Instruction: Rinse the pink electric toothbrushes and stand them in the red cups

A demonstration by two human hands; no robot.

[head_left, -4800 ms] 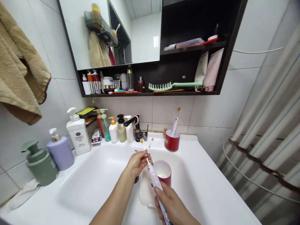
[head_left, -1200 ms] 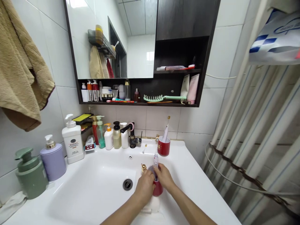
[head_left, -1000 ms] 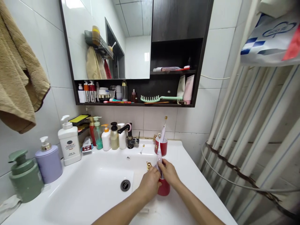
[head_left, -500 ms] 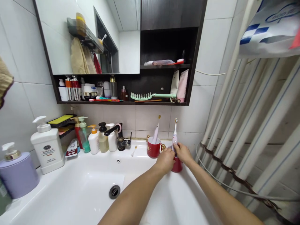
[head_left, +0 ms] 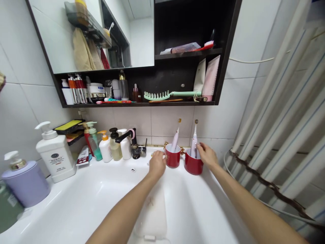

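My left hand (head_left: 157, 164) is over the sink's back rim, left of a red cup (head_left: 173, 158) with gold handles. Its fingers point down and away, so their grip is hidden. A small loose brush head (head_left: 149, 163) is partly visible at the hand's left edge. My right hand (head_left: 208, 155) has its fingers apart at the right side of a pale electric toothbrush (head_left: 194, 144); contact is unclear. That toothbrush stands in a second red cup (head_left: 193, 166). Another pale electric toothbrush (head_left: 175, 140) leans in the left cup.
A black faucet (head_left: 135, 149) stands left of my left hand, with several pump bottles (head_left: 105, 150) farther left. Above runs a dark cabinet shelf (head_left: 142, 104) with a green hairbrush (head_left: 157, 96). White pipes (head_left: 274, 112) rise at the right. A pale flat shape (head_left: 152, 218) lies in the basin.
My left hand has left the right-hand cup and toothbrush and moved left to the loose brush head. My right hand's thumb no longer lies across the toothbrush handle. The view has shifted.
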